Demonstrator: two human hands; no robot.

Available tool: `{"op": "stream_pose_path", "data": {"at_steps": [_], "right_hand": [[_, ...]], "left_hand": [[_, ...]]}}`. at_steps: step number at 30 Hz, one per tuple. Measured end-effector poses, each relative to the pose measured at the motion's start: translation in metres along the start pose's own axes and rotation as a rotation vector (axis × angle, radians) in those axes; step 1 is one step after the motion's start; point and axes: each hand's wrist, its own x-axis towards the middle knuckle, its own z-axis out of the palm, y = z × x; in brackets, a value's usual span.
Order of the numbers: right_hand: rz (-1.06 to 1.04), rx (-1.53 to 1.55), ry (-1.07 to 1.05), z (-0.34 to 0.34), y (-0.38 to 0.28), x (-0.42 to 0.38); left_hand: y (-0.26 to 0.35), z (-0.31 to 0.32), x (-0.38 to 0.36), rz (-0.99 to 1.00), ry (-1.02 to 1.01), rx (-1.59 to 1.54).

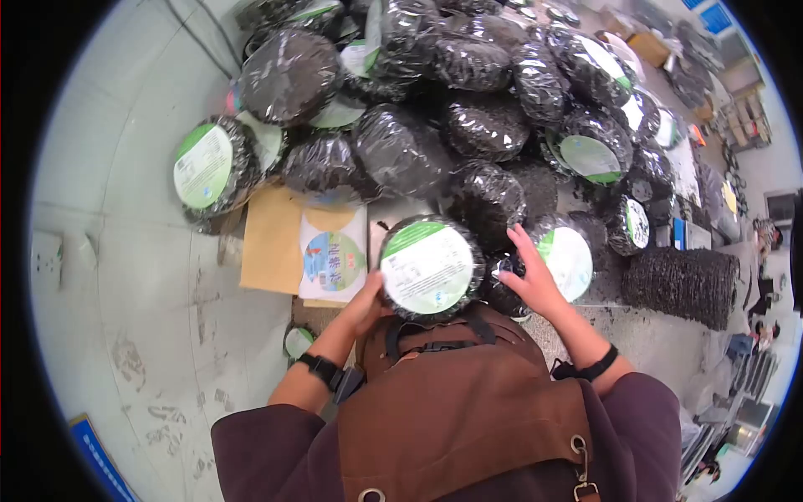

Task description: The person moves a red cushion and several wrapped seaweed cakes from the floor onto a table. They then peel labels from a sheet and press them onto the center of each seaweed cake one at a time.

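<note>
A round dark cake in clear plastic (428,266), with a white and green label on its face, is in front of my chest. My left hand (365,307) grips it by its left edge; its far fingers are hidden under it. My right hand (538,280) is off to the right with thumb and fingers spread, nothing visibly held. It is close to another wrapped cake with a white label (570,263) and to dark wrapped cakes just behind it. Left of the held cake lies a pile of printed round labels (334,255) on a yellow envelope (270,241).
A tall heap of wrapped dark cakes (400,151) covers the far side of the work surface. One labelled cake (205,167) leans at its left end. A dark textured roll (682,287) lies at right. The white wall (117,243) stands at left.
</note>
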Motion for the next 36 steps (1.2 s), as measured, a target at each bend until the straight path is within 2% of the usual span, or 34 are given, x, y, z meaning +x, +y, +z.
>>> {"op": "stream_pose_path", "data": {"at_steps": [1,3,4,5,7,8,11,12,14,15,17,18,19,21,23,24,25,26,28,29,31,33,36], "right_hand": [[-0.093,-0.220,-0.064,-0.009,-0.010,-0.002],[-0.066,-0.231,-0.099,-0.014,0.001,-0.003],[0.018,-0.169,-0.126,-0.010,0.023,-0.003],[0.016,-0.172,-0.143,-0.001,0.025,0.000],[0.168,0.215,-0.161,0.017,0.023,0.016],[0.040,-0.048,-0.038,0.027,0.028,0.023],[0.308,0.307,0.032,0.040,0.040,0.051],[0.303,0.302,0.015,0.041,0.039,0.053],[0.479,0.773,-0.171,0.039,0.039,0.059],[0.476,0.767,-0.183,0.038,0.037,0.059],[0.344,0.499,-0.193,0.030,0.028,0.062],[0.123,0.260,-0.105,0.018,0.011,0.060],[-0.094,0.061,-0.048,0.006,0.001,0.060],[-0.347,-0.311,0.126,-0.016,-0.056,0.045],[-0.645,-0.596,0.314,-0.011,-0.068,0.033],[-0.725,-0.659,0.290,-0.002,-0.062,0.024],[-0.766,-0.744,0.069,0.002,-0.056,0.013],[-0.787,-0.703,-0.160,0.010,-0.047,0.007],[-0.718,-0.590,-0.399,0.019,-0.044,-0.003],[-0.718,-0.601,-0.390,0.015,-0.041,-0.001],[-0.543,-0.532,-0.416,0.008,-0.042,0.006],[-0.483,-0.448,-0.410,0.009,-0.050,0.024],[-0.145,-0.153,-0.552,0.017,-0.040,0.051]], "left_hand": [[0.009,0.014,0.001,0.042,0.036,-0.016],[0.037,0.047,0.006,0.067,0.145,0.199],[0.038,0.049,0.022,0.100,0.154,0.164],[0.037,0.050,0.036,0.132,0.164,0.128],[0.049,0.068,0.047,0.161,0.189,0.217],[0.068,0.084,0.034,0.096,0.225,0.263],[0.072,0.065,0.043,0.047,0.055,0.348],[0.068,0.058,0.041,0.051,0.067,0.334],[0.059,0.048,0.035,0.141,0.019,0.389],[0.050,0.042,0.034,0.146,0.028,0.380],[0.038,0.029,0.035,0.398,0.019,0.585],[0.037,0.019,0.027,0.489,0.038,0.582],[0.038,0.004,0.020,0.486,0.057,0.573],[0.051,-0.035,0.007,0.489,0.411,0.554],[0.058,-0.088,0.008,0.590,0.849,0.544],[0.079,-0.093,-0.001,0.642,0.935,0.556],[0.100,-0.096,-0.009,0.695,1.018,0.562],[0.116,-0.114,-0.004,0.712,1.013,0.556],[0.145,-0.148,0.015,0.907,0.892,0.868],[0.154,-0.154,0.028,0.919,0.885,0.864],[0.174,-0.154,0.045,0.864,0.556,0.672],[0.182,-0.150,0.056,0.847,0.548,0.640],[0.174,-0.161,0.075,0.797,0.424,0.639]]}}
